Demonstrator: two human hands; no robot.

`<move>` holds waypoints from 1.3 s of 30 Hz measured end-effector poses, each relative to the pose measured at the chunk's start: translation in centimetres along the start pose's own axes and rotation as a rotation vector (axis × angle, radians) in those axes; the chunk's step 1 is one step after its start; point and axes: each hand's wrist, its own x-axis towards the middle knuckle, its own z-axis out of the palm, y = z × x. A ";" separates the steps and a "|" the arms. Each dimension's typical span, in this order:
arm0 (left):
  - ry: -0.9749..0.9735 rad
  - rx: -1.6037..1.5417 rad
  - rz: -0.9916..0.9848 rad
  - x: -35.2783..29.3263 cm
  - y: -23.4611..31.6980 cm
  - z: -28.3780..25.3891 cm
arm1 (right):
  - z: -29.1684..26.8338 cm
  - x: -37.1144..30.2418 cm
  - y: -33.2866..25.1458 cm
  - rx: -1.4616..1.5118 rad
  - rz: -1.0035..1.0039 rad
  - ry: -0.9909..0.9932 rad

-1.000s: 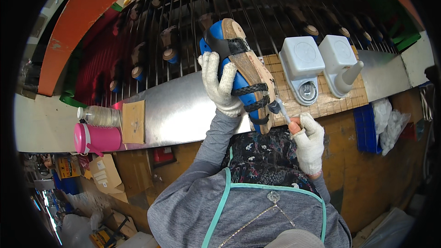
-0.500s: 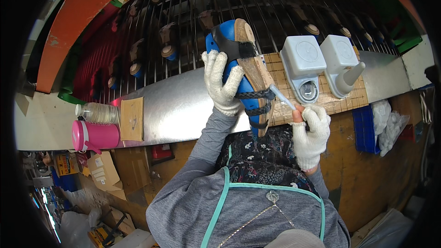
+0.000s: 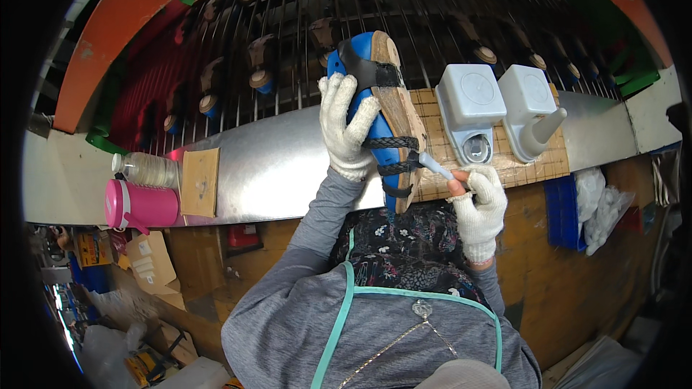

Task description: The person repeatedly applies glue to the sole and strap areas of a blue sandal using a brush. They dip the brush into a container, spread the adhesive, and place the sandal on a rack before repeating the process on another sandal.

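Here, the gloved left hand (image 3: 342,126) grips a strapped shoe (image 3: 391,109) above the tabletop (image 3: 274,187), its sole (image 3: 414,121) facing right, apparently so the pale-handled tool (image 3: 435,166) pinched in the right hand (image 3: 478,209) reaches its edge.

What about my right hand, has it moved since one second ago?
Yes: your right hand has moved slightly forward, closer to the left-hand white container on the bench.

Your left hand (image 3: 344,130) covers part of the blue-sided sandal (image 3: 395,115), and your right hand (image 3: 479,209) hides the rear of the pale tool (image 3: 436,166), whose tip is too small to tell. The lower edge cuts one grey rounded thing (image 3: 465,374).
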 end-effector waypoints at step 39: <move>-0.071 0.212 -0.122 -1.2 0.3 0.4 | 0.3 -0.9 -0.8 0.184 0.199 -0.038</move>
